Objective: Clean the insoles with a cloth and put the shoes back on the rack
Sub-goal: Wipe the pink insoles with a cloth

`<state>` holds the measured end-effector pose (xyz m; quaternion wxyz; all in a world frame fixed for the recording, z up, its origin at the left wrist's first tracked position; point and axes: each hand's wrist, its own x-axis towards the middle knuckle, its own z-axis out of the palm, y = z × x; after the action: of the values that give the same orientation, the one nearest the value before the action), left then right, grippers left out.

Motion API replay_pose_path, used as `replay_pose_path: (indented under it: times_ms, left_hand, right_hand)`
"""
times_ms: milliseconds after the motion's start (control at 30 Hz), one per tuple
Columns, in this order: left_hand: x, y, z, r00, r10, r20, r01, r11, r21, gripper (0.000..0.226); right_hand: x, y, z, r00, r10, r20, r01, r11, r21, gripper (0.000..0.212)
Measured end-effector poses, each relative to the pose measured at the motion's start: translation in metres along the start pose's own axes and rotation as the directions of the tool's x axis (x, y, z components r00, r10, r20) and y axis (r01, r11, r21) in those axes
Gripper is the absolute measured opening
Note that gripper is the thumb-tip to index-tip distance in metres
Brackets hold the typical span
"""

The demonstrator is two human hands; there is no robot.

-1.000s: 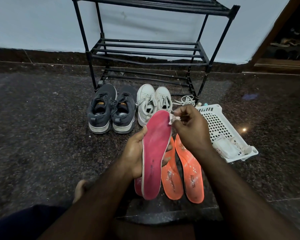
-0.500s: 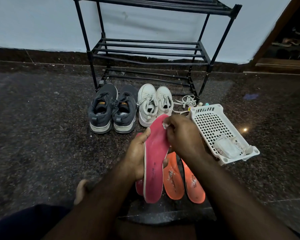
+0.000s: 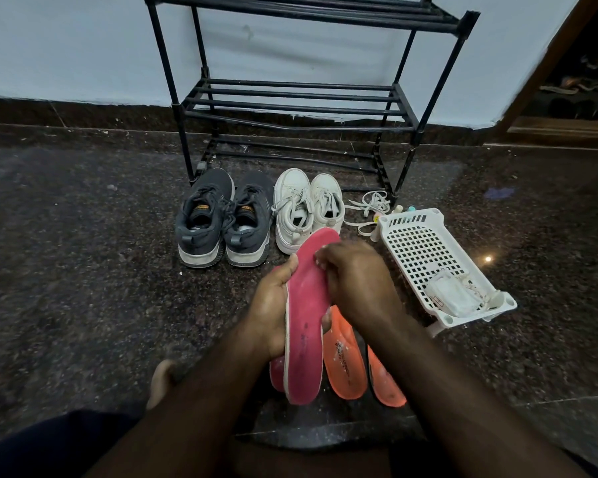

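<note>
Head view: person seated on floor (image 3: 66, 270), facing black rack (image 3: 297, 108).
Left hand (image 3: 273, 305): grip wrapped round the edge of a pink insole (image 3: 308, 322), held upright.
Right hand (image 3: 356, 284): fingers curled against the insole's upper face; cloth barely visible, hold uncertain.
Orange insoles (image 3: 346, 367): flat on floor below the hands.
Grey shoes (image 3: 221, 219), white shoes (image 3: 306, 205): on floor before rack.
Basket (image 3: 428, 250): right of insoles.

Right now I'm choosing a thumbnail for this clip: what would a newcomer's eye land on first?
The pink insole at the centre, gripped by the left hand while the right hand presses on its upper part. Next, two orange insoles on the dark floor just beneath, then the grey sneakers and white sneakers lined up before the bare black rack.
</note>
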<state>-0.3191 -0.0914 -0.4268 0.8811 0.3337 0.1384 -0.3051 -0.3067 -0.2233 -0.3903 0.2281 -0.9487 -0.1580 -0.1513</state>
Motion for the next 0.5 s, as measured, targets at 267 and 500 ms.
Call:
replay_pose_path:
  times_ms: [267, 500]
  left_hand:
    - [0.000, -0.001, -0.001, 0.999, -0.021, 0.051, 0.021, 1.000, 0.000, 0.063]
    - [0.002, 0.002, -0.002, 1.000, -0.006, 0.022, 0.009, 0.991, -0.135, 0.064]
  right_hand:
    - [0.010, 0.009, -0.007, 0.981, 0.155, -0.116, -0.151, 0.988, 0.044, 0.016]
    - [-0.010, -0.024, 0.005, 0.997, -0.026, 0.068, 0.014, 0.985, 0.171, 0.009]
